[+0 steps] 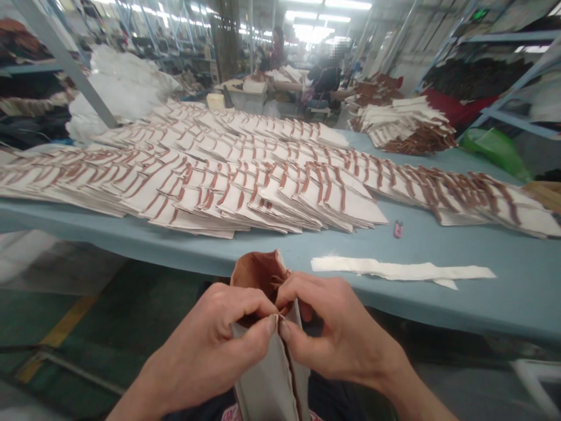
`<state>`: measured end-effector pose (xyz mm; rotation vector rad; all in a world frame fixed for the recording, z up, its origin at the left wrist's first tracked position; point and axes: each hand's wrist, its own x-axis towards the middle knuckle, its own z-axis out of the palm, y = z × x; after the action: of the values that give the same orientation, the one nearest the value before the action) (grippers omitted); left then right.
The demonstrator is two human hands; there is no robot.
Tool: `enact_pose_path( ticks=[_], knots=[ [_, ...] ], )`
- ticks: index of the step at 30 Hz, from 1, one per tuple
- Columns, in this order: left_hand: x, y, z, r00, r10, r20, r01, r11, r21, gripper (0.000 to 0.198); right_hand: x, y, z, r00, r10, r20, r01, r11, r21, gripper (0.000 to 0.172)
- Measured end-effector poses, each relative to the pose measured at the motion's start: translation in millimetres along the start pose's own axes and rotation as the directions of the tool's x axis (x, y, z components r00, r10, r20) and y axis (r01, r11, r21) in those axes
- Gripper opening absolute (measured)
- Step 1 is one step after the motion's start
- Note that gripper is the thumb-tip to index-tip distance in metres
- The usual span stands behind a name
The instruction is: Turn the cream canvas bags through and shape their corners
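A sewn fabric piece (263,368), off-white outside with a brown inner side, stands upright over my lap in front of the table edge. My left hand (223,333) pinches its top edge just left of a long seam. On the other side of that seam my right hand (324,327) pinches the edge too, thumb tips nearly touching. Loose threads show by the right fingers. The brown lining (256,272) gapes open behind my hands. What lies between the fingertips is mostly hidden.
Overlapping rows of off-white pieces with brown strips (245,181) cover much of the blue table (438,304). Nearer lie pink thread snips (398,229) and a white cloth strip (403,269). A stack of pieces (407,123) stands back right. A person (324,79) sits beyond.
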<state>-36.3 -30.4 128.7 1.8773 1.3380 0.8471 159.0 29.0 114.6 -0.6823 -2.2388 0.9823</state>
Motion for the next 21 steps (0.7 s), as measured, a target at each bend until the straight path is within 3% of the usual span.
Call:
enact_pose_path(
  ticks=[6, 11, 15, 21],
  knots=[
    [-2, -11, -4.7, 0.996, -0.027, 0.088, 0.039, 0.990, -0.136, 0.028, -5, 1, 11, 0.997, 0.057, -0.047, -0.054, 0.996, 0.065, 0.003],
    [-5, -10, -7.0, 0.993, 0.001, 0.122, 0.008, 0.998, -0.070, 0.028, -4, -3, 9, 0.995, 0.088, -0.052, -0.087, 0.996, 0.027, 0.003],
    [-7, -3, -6.0, 0.997, 0.042, 0.069, -0.043, 0.999, 0.011, 0.027, -4, -4, 11, 0.993, 0.115, -0.038, -0.112, 0.991, 0.074, 0.007],
    [-7, -6, -7.6, 0.995, -0.022, 0.093, 0.027, 0.998, -0.055, 0.030, -2, 3, 20, 0.991, 0.133, -0.030, -0.127, 0.980, 0.152, 0.017]
  ],
)
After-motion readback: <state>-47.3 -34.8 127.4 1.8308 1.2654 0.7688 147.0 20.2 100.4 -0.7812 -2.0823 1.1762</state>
